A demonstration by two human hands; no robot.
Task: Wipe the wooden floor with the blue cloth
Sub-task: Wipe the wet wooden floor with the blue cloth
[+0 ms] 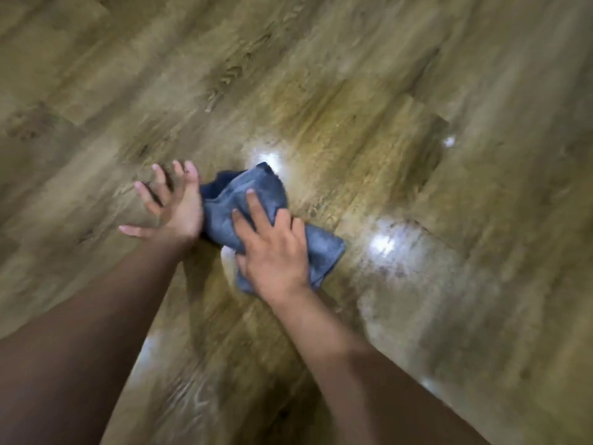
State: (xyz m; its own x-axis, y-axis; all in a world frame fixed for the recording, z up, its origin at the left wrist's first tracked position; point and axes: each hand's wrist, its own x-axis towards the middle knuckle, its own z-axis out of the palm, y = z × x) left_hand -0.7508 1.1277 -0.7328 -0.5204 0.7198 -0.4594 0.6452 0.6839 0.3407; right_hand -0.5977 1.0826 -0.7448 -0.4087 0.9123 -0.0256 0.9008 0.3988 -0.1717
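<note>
A crumpled blue cloth (256,194) lies on the wooden floor (353,123) near the middle of the view. My right hand (272,248) lies on top of the cloth, two fingers stretched over it and the thumb at its near edge. My left hand (173,203) is just left of the cloth with its fingers spread and straight, its edge touching the cloth's left side. The lower part of the cloth is hidden under my right hand.
Brown wood-grain planks fill the whole view, running diagonally. Bright light reflections (383,244) gleam on the glossy floor around the cloth. The picture is blurred by motion.
</note>
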